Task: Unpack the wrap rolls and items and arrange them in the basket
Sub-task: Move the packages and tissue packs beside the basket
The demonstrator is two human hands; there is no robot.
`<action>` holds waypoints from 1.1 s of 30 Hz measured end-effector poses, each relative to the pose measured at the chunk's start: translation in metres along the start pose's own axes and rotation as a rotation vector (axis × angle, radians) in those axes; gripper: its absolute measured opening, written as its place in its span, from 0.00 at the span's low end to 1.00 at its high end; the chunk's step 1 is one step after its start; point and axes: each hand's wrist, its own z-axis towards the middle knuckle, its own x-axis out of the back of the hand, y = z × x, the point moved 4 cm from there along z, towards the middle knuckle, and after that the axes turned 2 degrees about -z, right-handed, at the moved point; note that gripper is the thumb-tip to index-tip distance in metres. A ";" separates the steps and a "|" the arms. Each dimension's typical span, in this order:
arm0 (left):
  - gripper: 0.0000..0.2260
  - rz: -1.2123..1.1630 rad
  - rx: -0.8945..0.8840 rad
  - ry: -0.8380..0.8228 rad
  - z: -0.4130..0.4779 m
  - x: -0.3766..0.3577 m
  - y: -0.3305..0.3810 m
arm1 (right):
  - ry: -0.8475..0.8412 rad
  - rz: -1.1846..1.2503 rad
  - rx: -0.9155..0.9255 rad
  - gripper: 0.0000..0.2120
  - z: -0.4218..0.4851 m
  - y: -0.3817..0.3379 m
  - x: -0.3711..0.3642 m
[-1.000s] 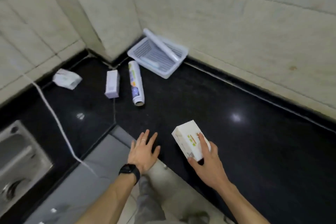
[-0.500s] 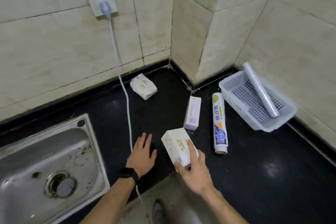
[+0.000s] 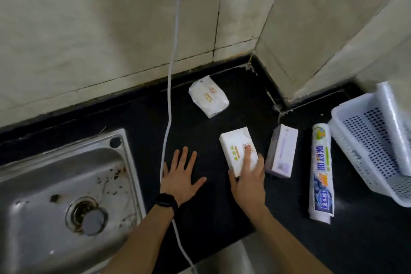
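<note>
My right hand [image 3: 248, 181] grips a white tissue pack [image 3: 235, 148] lying on the black counter, thumb on its near left corner and index finger on top. My left hand [image 3: 181, 174] rests flat on the counter, fingers spread, holding nothing. Right of the pack lies a pale purple box [image 3: 282, 150], then a printed wrap roll [image 3: 321, 172]. A white perforated basket [image 3: 369, 140] sits at the right edge with a clear wrap roll [image 3: 394, 122] leaning inside. Another white tissue pack [image 3: 209, 95] lies near the back wall.
A steel sink [image 3: 62, 202] fills the left side of the counter. A white cable [image 3: 169, 100] runs from a wall socket down across the counter, passing just left of my left hand. Tiled walls form a corner behind the items.
The view has swung left and downward, bringing the sink and wall into sight. My right hand has carried the tissue pack left, close to the purple box. My left hand stays flat.
</note>
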 end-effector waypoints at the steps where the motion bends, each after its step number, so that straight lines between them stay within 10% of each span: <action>1: 0.39 0.015 -0.002 0.000 0.000 -0.001 -0.001 | 0.002 0.000 0.002 0.46 0.000 0.001 -0.002; 14: 0.32 -0.017 0.037 -0.119 -0.007 0.036 0.046 | -0.300 -0.266 0.044 0.46 0.009 0.005 0.052; 22: 0.16 -0.029 -0.072 -0.005 -0.060 0.054 0.150 | -0.139 -0.066 0.077 0.31 -0.052 0.083 0.140; 33: 0.18 -0.150 -0.256 0.085 -0.110 0.028 0.283 | 0.040 0.094 -0.054 0.26 -0.130 0.212 0.198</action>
